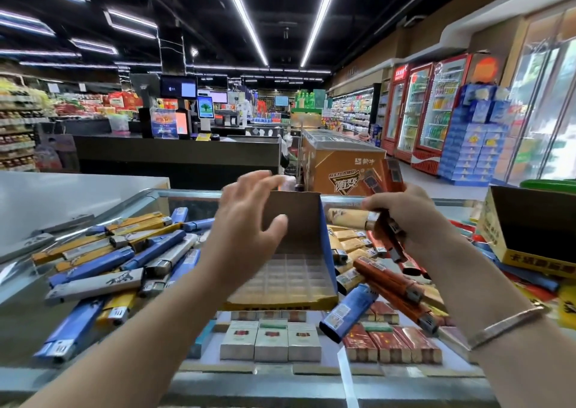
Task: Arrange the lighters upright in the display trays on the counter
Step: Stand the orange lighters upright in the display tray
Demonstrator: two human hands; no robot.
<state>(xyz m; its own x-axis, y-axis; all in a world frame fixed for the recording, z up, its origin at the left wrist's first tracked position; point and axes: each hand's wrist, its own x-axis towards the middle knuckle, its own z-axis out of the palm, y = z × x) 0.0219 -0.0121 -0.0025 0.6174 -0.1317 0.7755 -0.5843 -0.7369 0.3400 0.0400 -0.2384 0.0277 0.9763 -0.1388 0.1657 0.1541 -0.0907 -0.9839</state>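
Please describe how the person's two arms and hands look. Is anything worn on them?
Both forearms are bare, with no sleeves and no gloves in view. The left hand shows no ring or watch. Behind the right hand, the wrist wears a thin metallic bangle, a plain open band with a pinkish silver shine.

head cam, single view | worn at head height, faces forward and down | close over desk [93,283] | shop aisle visible far behind
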